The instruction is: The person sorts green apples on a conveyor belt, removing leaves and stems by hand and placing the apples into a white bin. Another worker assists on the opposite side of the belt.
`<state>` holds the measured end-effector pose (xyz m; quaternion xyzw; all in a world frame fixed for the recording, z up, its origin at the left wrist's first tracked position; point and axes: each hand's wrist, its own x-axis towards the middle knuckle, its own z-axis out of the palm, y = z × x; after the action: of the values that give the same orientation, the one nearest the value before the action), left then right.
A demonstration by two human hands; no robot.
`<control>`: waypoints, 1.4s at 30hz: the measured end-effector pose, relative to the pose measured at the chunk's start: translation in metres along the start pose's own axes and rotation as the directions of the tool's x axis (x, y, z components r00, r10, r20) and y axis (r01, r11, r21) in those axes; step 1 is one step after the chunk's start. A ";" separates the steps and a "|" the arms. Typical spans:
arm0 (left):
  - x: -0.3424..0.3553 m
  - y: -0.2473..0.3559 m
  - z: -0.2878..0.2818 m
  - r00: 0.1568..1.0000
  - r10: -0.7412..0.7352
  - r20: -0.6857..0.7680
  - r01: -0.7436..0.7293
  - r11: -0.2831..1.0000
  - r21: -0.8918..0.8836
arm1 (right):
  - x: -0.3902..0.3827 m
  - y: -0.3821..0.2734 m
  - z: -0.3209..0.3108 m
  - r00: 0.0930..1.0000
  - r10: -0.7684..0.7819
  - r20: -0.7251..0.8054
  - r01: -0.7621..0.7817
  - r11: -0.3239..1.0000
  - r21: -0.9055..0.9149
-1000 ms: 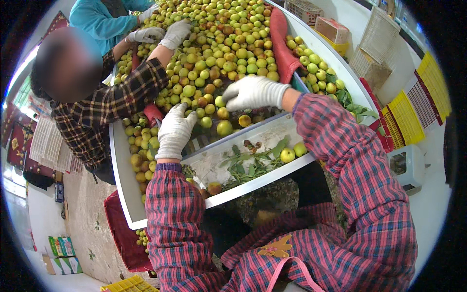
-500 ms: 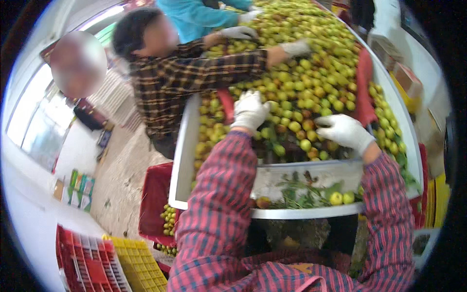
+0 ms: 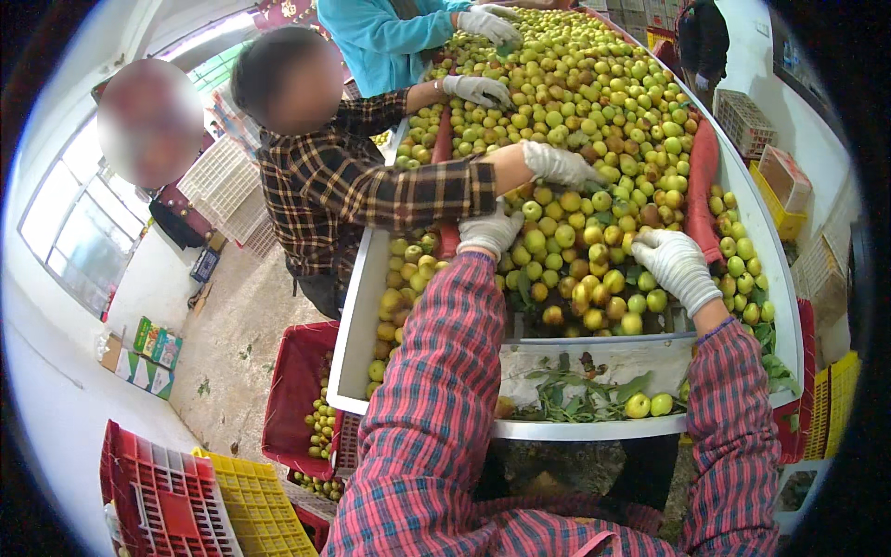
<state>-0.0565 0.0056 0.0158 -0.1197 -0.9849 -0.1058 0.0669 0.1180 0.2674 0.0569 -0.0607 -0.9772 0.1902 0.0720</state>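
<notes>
A large white-rimmed sorting table [image 3: 557, 431] is heaped with jujubes [image 3: 575, 237], round yellow-green fruits with brown patches on many. My left hand [image 3: 490, 232], in a white knit glove, lies at the left side of the heap. A co-worker's forearm crosses just above it and covers most of its fingers. On the right of the heap rests my right hand [image 3: 676, 269], gloved too, its fingers apart and bent over the fruit. Whether it touches one jujube in particular I cannot make out. Leaves and twigs [image 3: 585, 395] with two jujubes lie in the near trough.
A co-worker in a checked shirt [image 3: 390, 190] leans in from the left; another in turquoise [image 3: 385, 42] stands beyond. Red padded dividers [image 3: 703, 190] edge the heap. A red-lined crate [image 3: 297, 399] with jujubes stands below left, beside red and yellow crates [image 3: 260, 506].
The co-worker's near arm has come closer, over my left hand, which has drawn back slightly. My right hand now lies lower on the fruit. More jujubes cover the near part of the table.
</notes>
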 end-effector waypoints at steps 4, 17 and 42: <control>-0.042 0.028 -0.030 0.975 0.080 0.209 -0.089 0.996 0.032 | 0.006 0.013 -0.006 0.980 0.114 -0.162 -0.075 0.970 0.230; -0.152 0.039 -0.043 0.842 0.341 0.417 -0.263 0.936 -0.234 | 0.001 0.012 0.027 0.988 -0.122 0.097 0.121 0.993 0.008; -0.093 0.021 -0.007 0.983 0.139 0.120 -0.109 0.967 -0.232 | -0.014 -0.038 0.032 0.814 -0.456 0.359 0.380 0.886 0.265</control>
<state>0.0387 0.0036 0.0117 -0.1949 -0.9594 -0.2036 -0.0074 0.1228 0.2188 0.0405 0.2044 -0.9377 0.2662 -0.0898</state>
